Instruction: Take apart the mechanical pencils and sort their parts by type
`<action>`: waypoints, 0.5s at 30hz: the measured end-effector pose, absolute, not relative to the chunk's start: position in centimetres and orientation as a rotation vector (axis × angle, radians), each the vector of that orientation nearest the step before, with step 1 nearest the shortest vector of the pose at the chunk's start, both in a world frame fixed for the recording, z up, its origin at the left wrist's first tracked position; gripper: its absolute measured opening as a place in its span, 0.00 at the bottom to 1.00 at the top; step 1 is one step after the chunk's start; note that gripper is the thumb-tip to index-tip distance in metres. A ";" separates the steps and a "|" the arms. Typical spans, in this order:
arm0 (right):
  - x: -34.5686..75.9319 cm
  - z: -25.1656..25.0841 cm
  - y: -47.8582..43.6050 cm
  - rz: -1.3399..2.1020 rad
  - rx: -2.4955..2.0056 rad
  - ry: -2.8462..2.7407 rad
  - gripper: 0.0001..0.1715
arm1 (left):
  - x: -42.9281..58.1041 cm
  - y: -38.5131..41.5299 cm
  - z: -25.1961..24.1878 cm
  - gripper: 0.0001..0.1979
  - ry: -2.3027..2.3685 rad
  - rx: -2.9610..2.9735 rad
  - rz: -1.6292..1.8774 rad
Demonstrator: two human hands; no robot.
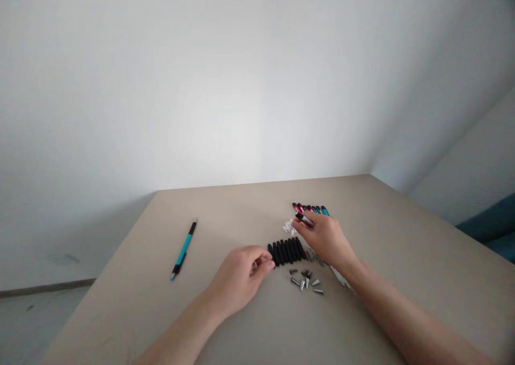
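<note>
Several black pen grips [286, 250] lie side by side in a row on the table. My left hand [243, 274] is at the left end of this row, its thumb and forefinger closed at the lower part of the outermost grip. Over the far side of the row, my right hand [324, 235] pinches a pen barrel [304, 220] with a black end; the rest of it is hidden by the fingers. Small white pieces [287, 226] lie beside the right fingertips. Several silver cone tips [307, 283] are scattered in front of the grips.
An assembled turquoise and black pen [184, 249] lies at the left of the table [225, 214]. Red and turquoise barrels [317, 210] are lined up behind my right hand. Thin pale refills [339, 276] lie partly under my right wrist. A white wall [241, 86] borders the back edge.
</note>
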State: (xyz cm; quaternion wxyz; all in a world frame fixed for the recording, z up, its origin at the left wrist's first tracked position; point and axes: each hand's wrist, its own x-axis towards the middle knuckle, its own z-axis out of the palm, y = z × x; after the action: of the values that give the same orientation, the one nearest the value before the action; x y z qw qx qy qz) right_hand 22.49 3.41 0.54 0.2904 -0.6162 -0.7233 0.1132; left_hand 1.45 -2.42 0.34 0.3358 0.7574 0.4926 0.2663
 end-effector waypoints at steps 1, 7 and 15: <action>22.7 0.5 3.7 0.272 -1.679 -1.939 0.16 | 1.5 -2.4 0.4 0.12 1.285 1.978 0.693; 22.9 -0.2 4.3 0.178 -1.797 -1.993 0.16 | 1.5 -2.6 0.5 0.12 1.285 1.976 0.702; 23.0 -0.8 4.7 0.156 -1.805 -2.046 0.16 | 1.6 -2.5 0.7 0.13 1.285 1.989 0.697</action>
State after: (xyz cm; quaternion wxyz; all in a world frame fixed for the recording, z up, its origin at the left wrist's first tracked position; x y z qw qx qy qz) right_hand 23.05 4.66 -0.80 0.2030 -0.6468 -0.7330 0.0558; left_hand 1.61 -2.51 0.69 0.3303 0.7604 0.4915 0.2667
